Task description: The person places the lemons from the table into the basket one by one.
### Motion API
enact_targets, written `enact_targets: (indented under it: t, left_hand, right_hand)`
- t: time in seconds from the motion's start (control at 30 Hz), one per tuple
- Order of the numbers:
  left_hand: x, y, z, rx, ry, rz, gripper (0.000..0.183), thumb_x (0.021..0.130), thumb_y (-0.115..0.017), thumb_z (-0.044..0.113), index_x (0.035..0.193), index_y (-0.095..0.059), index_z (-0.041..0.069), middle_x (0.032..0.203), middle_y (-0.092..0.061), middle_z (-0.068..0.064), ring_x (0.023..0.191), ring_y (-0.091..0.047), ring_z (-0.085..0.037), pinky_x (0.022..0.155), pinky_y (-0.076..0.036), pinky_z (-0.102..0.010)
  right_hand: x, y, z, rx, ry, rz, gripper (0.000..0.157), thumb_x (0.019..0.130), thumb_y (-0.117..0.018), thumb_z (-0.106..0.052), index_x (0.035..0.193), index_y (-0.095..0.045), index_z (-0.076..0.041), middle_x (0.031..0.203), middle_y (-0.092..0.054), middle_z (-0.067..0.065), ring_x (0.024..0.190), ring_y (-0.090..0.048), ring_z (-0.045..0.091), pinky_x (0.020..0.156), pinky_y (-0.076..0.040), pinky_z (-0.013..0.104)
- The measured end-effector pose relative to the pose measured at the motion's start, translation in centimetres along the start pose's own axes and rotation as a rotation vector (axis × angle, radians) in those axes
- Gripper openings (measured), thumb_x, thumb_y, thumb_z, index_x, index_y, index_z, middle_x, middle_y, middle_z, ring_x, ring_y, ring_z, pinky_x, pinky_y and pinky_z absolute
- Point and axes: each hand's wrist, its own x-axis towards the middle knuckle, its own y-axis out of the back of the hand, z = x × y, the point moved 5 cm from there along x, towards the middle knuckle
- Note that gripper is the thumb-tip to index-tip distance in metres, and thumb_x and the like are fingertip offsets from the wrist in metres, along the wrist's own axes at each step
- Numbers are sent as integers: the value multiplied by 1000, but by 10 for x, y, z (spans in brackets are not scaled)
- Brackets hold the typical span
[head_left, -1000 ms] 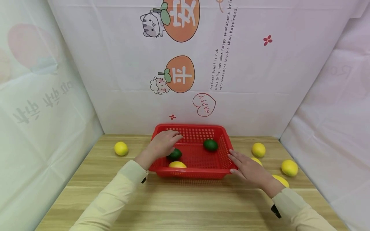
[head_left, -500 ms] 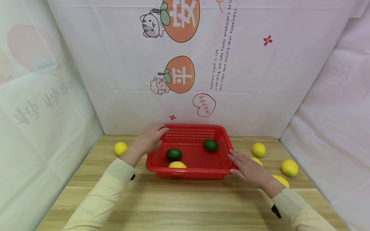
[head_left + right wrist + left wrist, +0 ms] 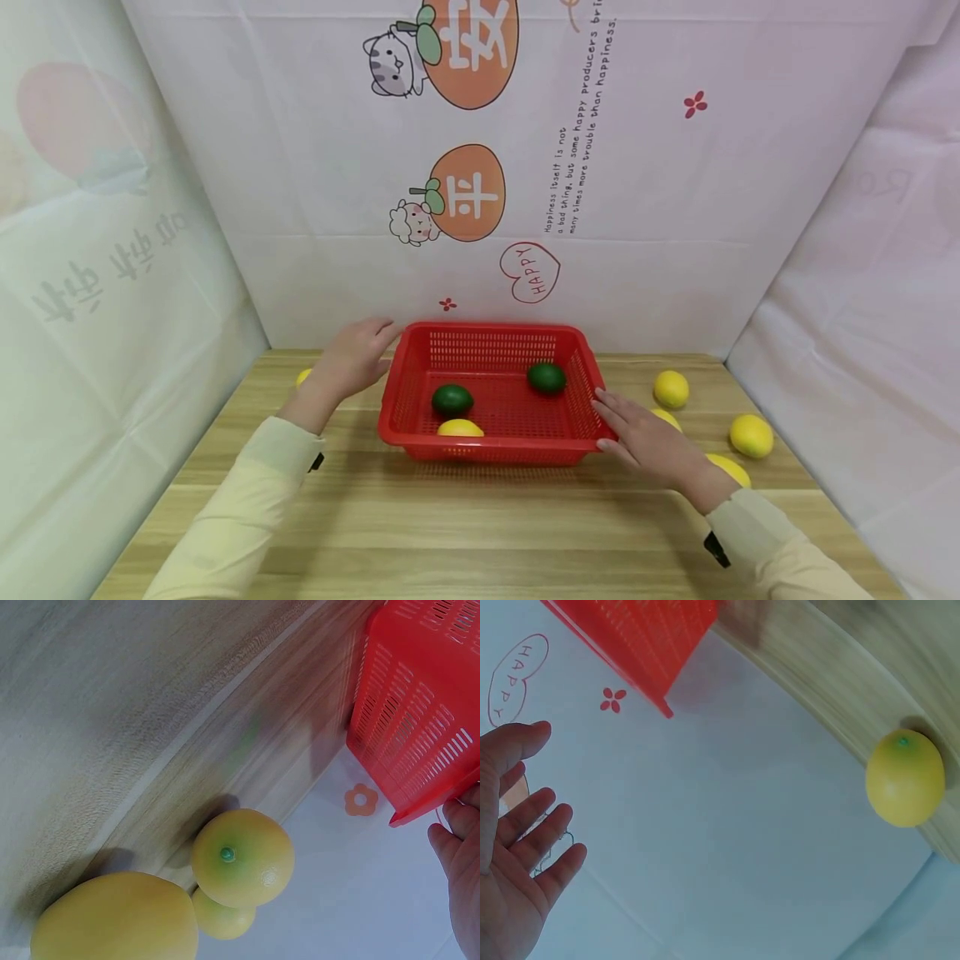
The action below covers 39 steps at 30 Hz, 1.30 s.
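The left hand [image 3: 348, 362] has moved from above the red basket [image 3: 517, 444], which stands on the counter [image 3: 495, 525], to outside its left rim, empty, with fingers loosely spread. The right hand [image 3: 648, 442] stays straight-fingered at the right rim. In the head view, the left hand hides most of one lemon [image 3: 906, 780].

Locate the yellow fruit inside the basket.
In the head view, the yellow fruit lies inside the red basket, towards its front edge, left of centre, nearest the left green fruit.
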Motion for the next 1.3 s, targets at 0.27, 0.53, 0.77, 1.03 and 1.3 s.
enact_targets:
  t: [0.27,0.53,0.77,1.03,1.3]
  left_hand:
    - [-15,6,-20,32,107,-54,54,77,-80,4,126,-58,-2,121,-60,-21,110,-57,-37,94,-48,-50]
    - [-31,2,-42,44,216,-107,54,78,-80,5,126,-56,-5,121,-59,-24,110,-57,-40,95,-47,-51]
    - [-46,-5,-60,46,277,-154,52,80,-78,6,125,-56,-6,122,-58,-28,112,-54,-43,96,-45,-54]
    - [-58,-12,-72,80,339,-184,52,81,-77,11,126,-56,-6,124,-56,-29,113,-54,-44,94,-45,-56]
    - [-66,-17,-76,75,339,-153,50,80,-77,10,122,-57,-8,119,-59,-28,107,-57,-44,87,-49,-55]
  right_hand:
    - [1,2,0,-6,-5,-4,67,96,-56,-46,144,-45,-1,152,-36,17,136,-38,36,105,-39,50]
    - [1,1,-1,3,-15,-11,67,96,-55,-47,144,-44,-1,152,-36,16,136,-37,36,105,-38,50]
    - [0,1,-2,6,-19,-10,66,96,-54,-46,144,-45,-1,152,-35,16,136,-37,36,106,-38,50]
    - [0,0,-1,-2,-10,2,66,96,-55,-46,144,-45,-1,152,-36,16,136,-37,35,106,-38,50]
    - [-1,2,-2,-3,-14,-6,66,96,-54,-46,144,-44,-1,152,-35,16,136,-37,35,106,-38,50]
